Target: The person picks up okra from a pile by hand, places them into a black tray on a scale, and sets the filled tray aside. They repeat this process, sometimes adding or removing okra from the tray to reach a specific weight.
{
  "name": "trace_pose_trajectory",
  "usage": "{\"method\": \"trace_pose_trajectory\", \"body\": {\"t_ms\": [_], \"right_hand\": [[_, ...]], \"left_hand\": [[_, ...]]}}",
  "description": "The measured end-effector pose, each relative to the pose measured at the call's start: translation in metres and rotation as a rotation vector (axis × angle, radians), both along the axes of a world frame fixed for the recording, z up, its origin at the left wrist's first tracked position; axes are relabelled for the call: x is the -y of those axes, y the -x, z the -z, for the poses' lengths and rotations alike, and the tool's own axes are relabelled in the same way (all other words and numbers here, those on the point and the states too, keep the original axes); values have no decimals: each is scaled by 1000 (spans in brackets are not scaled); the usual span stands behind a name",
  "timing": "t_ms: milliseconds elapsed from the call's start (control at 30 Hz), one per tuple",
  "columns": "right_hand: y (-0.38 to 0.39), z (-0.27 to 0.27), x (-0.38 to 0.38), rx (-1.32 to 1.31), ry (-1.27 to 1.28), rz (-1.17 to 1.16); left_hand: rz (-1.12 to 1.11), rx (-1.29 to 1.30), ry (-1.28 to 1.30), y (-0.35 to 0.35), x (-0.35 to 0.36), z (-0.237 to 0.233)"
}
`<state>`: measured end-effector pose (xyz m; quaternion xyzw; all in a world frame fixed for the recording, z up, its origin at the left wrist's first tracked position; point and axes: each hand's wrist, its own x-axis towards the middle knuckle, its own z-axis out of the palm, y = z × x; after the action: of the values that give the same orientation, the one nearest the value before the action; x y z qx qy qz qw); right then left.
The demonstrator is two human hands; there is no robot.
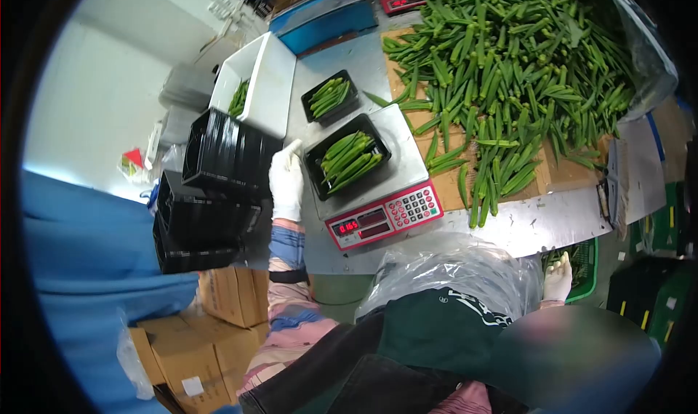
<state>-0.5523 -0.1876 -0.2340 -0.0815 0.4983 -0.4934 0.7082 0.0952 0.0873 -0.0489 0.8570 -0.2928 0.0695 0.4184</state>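
Observation:
My left hand (286, 180), in a white glove, is right at the left edge of a black tray (383, 139). Its fingers are drawn together, and what they may hold is hidden. Green okra pods (347, 159) lie side by side in that tray, which rests on the steel pan of a red-framed scale (385, 214) reading 0.165. Low on the right, my gloved right hand (558, 277) hangs past the table's front edge, over a green crate (587, 272) with pods inside. Its fingers are loosely extended, with no object showing in them.
A large okra heap (509, 58) covers cardboard at the right. Behind the scale sits another filled black tray (331, 96), beside a white bin (269, 87). Stacked black trays (225, 156) stand left of my hand. Cardboard boxes (196, 348) are below, and clear plastic (436, 268) drapes the front edge.

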Motion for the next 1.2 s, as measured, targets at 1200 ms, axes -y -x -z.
{"method": "trace_pose_trajectory", "body": {"t_ms": [1200], "right_hand": [[-24,-15,17,-145,-54,-77]], "left_hand": [[-405,-1085,415,-168,95,79]]}}
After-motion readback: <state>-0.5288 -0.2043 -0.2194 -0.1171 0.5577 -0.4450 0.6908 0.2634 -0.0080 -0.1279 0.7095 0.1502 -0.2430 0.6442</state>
